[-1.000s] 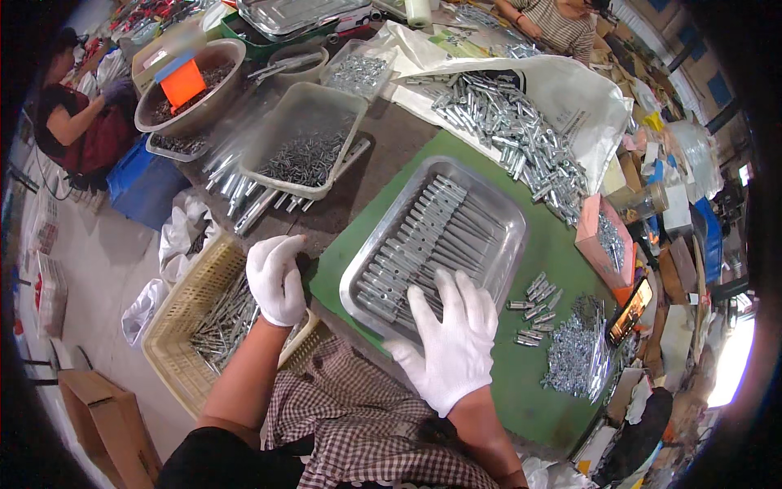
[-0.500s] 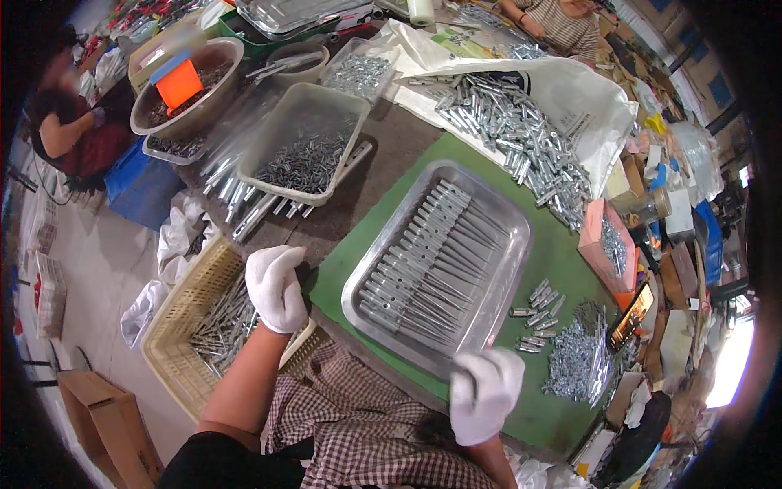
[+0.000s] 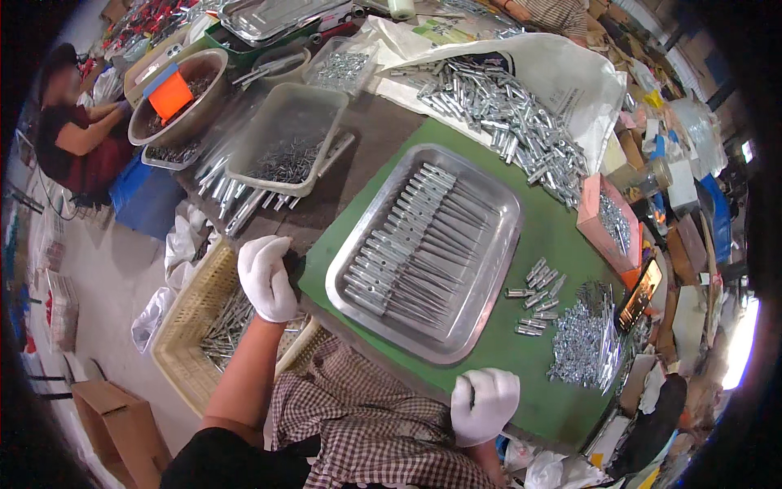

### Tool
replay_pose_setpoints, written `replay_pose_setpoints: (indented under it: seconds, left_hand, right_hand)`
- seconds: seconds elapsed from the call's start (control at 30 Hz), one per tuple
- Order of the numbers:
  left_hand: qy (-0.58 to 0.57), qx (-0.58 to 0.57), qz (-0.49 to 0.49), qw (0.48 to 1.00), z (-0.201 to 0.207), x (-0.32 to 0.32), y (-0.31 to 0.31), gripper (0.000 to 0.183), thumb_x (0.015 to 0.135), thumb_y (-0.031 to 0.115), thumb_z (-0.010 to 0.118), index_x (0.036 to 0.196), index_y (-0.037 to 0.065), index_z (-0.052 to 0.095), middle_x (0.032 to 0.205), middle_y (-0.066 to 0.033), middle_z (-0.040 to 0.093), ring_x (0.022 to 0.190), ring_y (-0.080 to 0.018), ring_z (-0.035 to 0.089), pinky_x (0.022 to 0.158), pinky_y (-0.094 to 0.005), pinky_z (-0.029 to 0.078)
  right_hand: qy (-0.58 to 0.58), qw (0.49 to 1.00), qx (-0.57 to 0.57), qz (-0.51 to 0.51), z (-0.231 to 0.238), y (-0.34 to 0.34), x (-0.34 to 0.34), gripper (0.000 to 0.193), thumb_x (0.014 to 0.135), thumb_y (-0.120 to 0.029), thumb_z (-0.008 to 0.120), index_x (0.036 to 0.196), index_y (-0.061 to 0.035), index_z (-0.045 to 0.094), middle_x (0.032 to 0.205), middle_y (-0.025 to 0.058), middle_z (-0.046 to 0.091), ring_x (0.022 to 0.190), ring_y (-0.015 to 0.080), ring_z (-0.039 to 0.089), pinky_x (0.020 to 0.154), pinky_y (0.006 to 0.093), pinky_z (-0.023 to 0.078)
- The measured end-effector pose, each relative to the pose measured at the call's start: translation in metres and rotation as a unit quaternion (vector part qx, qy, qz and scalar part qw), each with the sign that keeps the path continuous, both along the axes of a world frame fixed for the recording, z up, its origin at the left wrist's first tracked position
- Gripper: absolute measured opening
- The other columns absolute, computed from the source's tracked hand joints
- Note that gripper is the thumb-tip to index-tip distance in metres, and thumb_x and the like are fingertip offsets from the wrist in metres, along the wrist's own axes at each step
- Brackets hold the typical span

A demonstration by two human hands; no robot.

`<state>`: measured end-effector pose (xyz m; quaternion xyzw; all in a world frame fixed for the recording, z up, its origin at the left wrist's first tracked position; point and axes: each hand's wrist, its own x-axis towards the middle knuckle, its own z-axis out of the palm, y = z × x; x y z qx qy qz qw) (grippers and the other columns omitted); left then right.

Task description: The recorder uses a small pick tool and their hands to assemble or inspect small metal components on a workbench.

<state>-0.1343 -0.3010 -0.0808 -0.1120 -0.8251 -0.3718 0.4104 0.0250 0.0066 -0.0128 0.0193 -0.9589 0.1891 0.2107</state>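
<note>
- Here's the metal tray (image 3: 482, 285) on the green surface (image 3: 542, 236), its silver pieces (image 3: 411, 244) in one slanting row, flat holed ends left, dark tapering points right!
- Left hand (image 3: 267, 279), white-gloved, curls at the table's edge; right hand (image 3: 485, 406) bends its fingers in below the tray. Gripping anything? Can't tell for either!
- Loose parts spill from a white sack (image 3: 586, 77); a yellow basket (image 3: 183, 359) sits lower left.
- Up top, a striped-shirted co-worker (image 3: 554, 15) is cut off.
</note>
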Motion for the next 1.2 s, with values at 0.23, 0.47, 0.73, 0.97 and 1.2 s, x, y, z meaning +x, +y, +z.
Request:
replay_pose_setpoints:
  seconds: [0.23, 0.47, 0.73, 0.97, 1.2]
  left_hand:
    - [-0.009, 0.003, -0.002, 1.0, 0.003, 0.002, 0.003, 0.03, 0.08, 0.006, 0.05, 0.103, -0.004, 0.068, 0.101, -0.0185, 0.066, 0.091, -0.0327, 0.061, 0.084, -0.0392, 0.049]
    - [-0.031, 0.017, 0.005, 0.999, 0.003, 0.002, 0.003, 0.028, 0.082, 0.008, 0.053, 0.102, -0.002, 0.069, 0.101, -0.0176, 0.067, 0.091, -0.0333, 0.061, 0.084, -0.0401, 0.049]
    - [-0.023, 0.016, 0.007, 1.0, 0.001, 0.002, 0.003, 0.027, 0.081, 0.004, 0.051, 0.101, -0.003, 0.069, 0.099, -0.0178, 0.068, 0.091, -0.0339, 0.062, 0.085, -0.0406, 0.049]
    - [-0.014, 0.012, 0.006, 1.0, 0.001, 0.001, 0.001, 0.03, 0.079, 0.004, 0.051, 0.102, -0.003, 0.069, 0.098, -0.0187, 0.067, 0.09, -0.0345, 0.061, 0.086, -0.041, 0.049]
    - [-0.017, -0.011, 0.002, 1.0, 0.004, 0.002, 0.003, 0.029, 0.082, 0.002, 0.048, 0.102, -0.006, 0.066, 0.101, -0.0194, 0.064, 0.093, -0.0324, 0.06, 0.088, -0.0393, 0.048]
  right_hand:
    - [0.0, 1.0, -0.024, 0.008, 0.005, -0.003, 0.002, 0.011, 0.073, -0.007, 0.074, 0.081, -0.0078, 0.065, 0.081, 0.0107, 0.064, 0.074, 0.0331, 0.058, 0.069, 0.0456, 0.045]
    - [0.016, 1.0, -0.021, 0.013, 0.004, -0.001, 0.001, 0.013, 0.072, -0.011, 0.077, 0.081, -0.0096, 0.067, 0.079, 0.0083, 0.063, 0.072, 0.0313, 0.059, 0.069, 0.0445, 0.044]
    - [-0.009, 0.999, -0.043, 0.018, 0.011, -0.002, 0.001, 0.011, 0.074, -0.008, 0.075, 0.08, -0.0085, 0.066, 0.079, 0.0092, 0.062, 0.074, 0.0324, 0.058, 0.071, 0.045, 0.045]
    - [-0.007, 0.999, -0.033, 0.017, 0.008, -0.002, 0.001, 0.013, 0.074, -0.008, 0.075, 0.081, -0.0085, 0.066, 0.079, 0.0089, 0.062, 0.074, 0.0321, 0.058, 0.071, 0.0448, 0.044]
    - [-0.007, 1.0, -0.008, 0.015, 0.007, 0.0, 0.0, 0.014, 0.072, -0.015, 0.078, 0.081, -0.0103, 0.068, 0.079, 0.0057, 0.066, 0.071, 0.0284, 0.061, 0.068, 0.043, 0.044]
